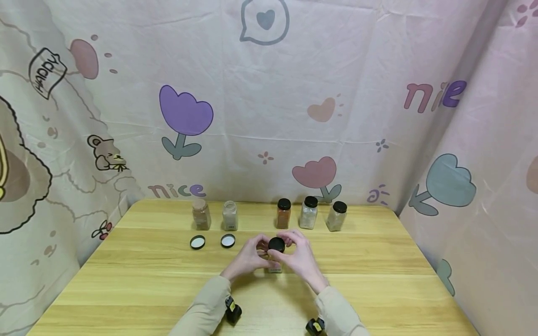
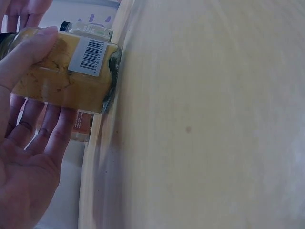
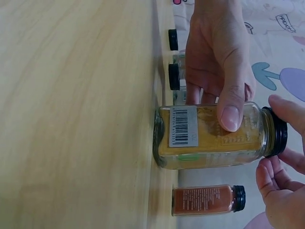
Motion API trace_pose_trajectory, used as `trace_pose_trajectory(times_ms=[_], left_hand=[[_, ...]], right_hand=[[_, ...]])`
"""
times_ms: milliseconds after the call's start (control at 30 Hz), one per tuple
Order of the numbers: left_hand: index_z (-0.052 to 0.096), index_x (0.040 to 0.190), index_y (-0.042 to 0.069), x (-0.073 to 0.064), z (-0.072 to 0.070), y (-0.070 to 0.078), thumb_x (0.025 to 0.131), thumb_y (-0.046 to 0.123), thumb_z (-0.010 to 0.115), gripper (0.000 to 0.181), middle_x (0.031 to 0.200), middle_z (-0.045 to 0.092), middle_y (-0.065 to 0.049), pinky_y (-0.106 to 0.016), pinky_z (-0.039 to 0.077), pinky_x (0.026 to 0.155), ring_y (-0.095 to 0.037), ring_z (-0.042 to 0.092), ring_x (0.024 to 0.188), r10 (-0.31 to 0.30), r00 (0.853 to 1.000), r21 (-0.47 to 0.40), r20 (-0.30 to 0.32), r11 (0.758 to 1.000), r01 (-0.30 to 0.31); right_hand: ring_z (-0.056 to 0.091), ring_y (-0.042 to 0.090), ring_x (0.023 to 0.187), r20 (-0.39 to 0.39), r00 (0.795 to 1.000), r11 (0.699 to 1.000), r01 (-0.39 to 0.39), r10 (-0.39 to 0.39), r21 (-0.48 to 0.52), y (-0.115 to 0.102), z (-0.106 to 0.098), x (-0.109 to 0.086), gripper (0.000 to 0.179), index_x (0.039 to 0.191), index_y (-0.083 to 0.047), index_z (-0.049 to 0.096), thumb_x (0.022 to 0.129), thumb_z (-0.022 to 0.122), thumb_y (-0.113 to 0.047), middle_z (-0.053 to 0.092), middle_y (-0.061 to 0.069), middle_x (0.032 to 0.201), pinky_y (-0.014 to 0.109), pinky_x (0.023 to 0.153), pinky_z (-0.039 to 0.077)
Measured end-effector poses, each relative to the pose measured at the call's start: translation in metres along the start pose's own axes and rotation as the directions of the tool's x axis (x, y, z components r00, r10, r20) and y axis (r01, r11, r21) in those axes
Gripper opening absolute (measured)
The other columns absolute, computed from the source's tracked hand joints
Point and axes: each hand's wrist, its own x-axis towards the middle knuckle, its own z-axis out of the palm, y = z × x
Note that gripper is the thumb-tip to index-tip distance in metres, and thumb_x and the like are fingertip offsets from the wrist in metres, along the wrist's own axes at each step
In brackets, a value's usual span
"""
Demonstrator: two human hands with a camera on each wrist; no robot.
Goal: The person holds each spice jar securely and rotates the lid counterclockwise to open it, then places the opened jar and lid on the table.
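Observation:
A square glass spice jar [image 3: 209, 136] of yellow powder, with a barcode label, stands on the table in front of me. My left hand [image 1: 252, 255] grips its body, thumb on the near side and fingers round the back. At the top, my right hand [image 1: 299, 255] pinches the black screw lid [image 1: 276, 244] between thumb and fingers. The lid sits on the jar's neck in the right wrist view; whether it is loose I cannot tell. In the left wrist view the jar's lid is mostly cut off at the frame edge.
Behind to the left stand two lidless jars, one brownish [image 1: 201, 217] and one greyish [image 1: 230, 218]. Their black-rimmed lids [image 1: 197, 242] lie inside-up before them. Three capped jars stand at the back right: a reddish-brown one [image 1: 283, 215] and two pale ones [image 1: 308, 215]. A printed curtain [image 1: 269, 93] hangs behind.

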Motion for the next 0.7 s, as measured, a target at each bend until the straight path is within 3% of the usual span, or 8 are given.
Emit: trace_pose_trajectory(times_ms=[200, 400, 567, 700], left_hand=[[0.058, 0.111, -0.001, 0.0002, -0.0004, 0.0005, 0.074, 0.009, 0.090, 0.050, 0.111, 0.068, -0.017, -0.024, 0.059, 0.093, -0.014, 0.068, 0.098, 0.006, 1.000, 0.004, 0.009, 1.000, -0.007], [0.057, 0.112, -0.003, 0.0013, -0.0005, -0.0015, 0.074, 0.004, 0.088, 0.050, 0.112, 0.067, -0.020, -0.025, 0.060, 0.093, -0.010, 0.068, 0.095, 0.016, 1.000, -0.013, 0.016, 1.000, -0.016], [0.058, 0.111, -0.001, 0.0008, -0.0002, -0.0014, 0.073, 0.008, 0.090, 0.050, 0.111, 0.069, -0.017, -0.026, 0.059, 0.095, -0.013, 0.068, 0.098, 0.007, 1.000, 0.014, 0.003, 1.000, -0.007], [0.058, 0.110, -0.001, 0.0001, 0.0000, -0.0014, 0.073, 0.009, 0.090, 0.050, 0.110, 0.068, -0.017, -0.027, 0.060, 0.095, -0.015, 0.068, 0.099, 0.015, 1.000, 0.020, -0.001, 1.000, -0.015]], right_hand=[[0.061, 0.016, 0.089, 0.022, 0.998, 0.998, 0.054, -0.053, -0.022, -0.0009, -0.0025, -0.0004, 0.037, 0.109, -0.008, 0.075, 0.074, 0.088, -0.012, 0.070, 0.001, 0.102, 0.021, 0.081, 0.049], [0.065, 0.019, 0.095, 0.065, 0.994, 0.996, 0.087, -0.085, -0.021, 0.0006, -0.0033, -0.0007, 0.043, 0.117, -0.006, 0.072, 0.075, 0.085, -0.006, 0.070, 0.004, 0.110, 0.028, 0.087, 0.054], [0.061, 0.015, 0.093, 0.028, 0.998, 0.998, 0.054, -0.054, -0.033, 0.0010, -0.0006, -0.0016, 0.047, 0.115, -0.009, 0.072, 0.073, 0.090, -0.017, 0.068, 0.001, 0.109, 0.025, 0.086, 0.050], [0.062, 0.015, 0.089, 0.005, 0.997, 0.997, 0.076, -0.076, -0.034, 0.0007, 0.0011, -0.0013, 0.043, 0.110, -0.008, 0.073, 0.072, 0.091, -0.015, 0.069, 0.003, 0.103, 0.023, 0.082, 0.052]])
